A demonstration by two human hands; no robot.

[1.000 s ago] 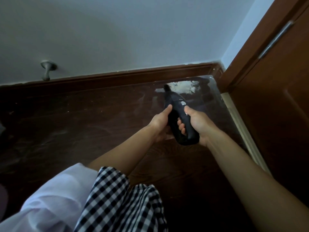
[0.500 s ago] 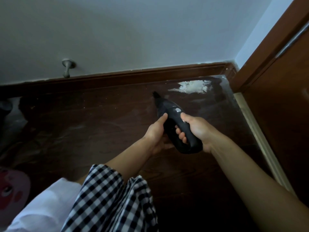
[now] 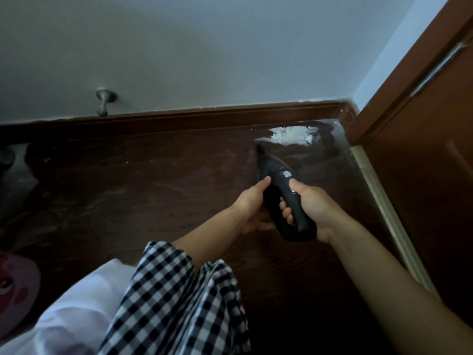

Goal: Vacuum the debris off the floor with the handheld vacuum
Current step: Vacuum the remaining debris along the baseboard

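I find the handheld vacuum (image 3: 280, 193) right of centre in the frame, black, with a grey button on its upper face. Its narrow nozzle points toward the upper part of the frame and ends just short of the debris (image 3: 291, 135), a white fluffy patch lying on the floor (image 3: 128, 190) in the upper right, close to the corner where the baseboard (image 3: 204, 119) meets the door frame (image 3: 399, 80). I cannot tell whether the nozzle tip touches the floor.

Right hand (image 3: 311, 204): grip clenched around the looped handle at the rear of the vacuum, fingers passing through the loop, thumb on top just behind the button. Left hand (image 3: 252, 203): grip grasping the vacuum body from its left side, thumb laid along the casing; its fingers pass beneath the body and are largely hidden. The debris therefore lies above and slightly right of both grips, apart from them, with the vacuum body between.

A clear sheet with a glossy edge appears to cover the floor under the debris. A metal doorstop (image 3: 104, 99) projects from the wall (image 3: 230, 47) at upper left. Checked fabric (image 3: 176, 303) and a white garment (image 3: 76, 308) occupy the lower left. A pink object (image 3: 15, 285) sits at the left edge.
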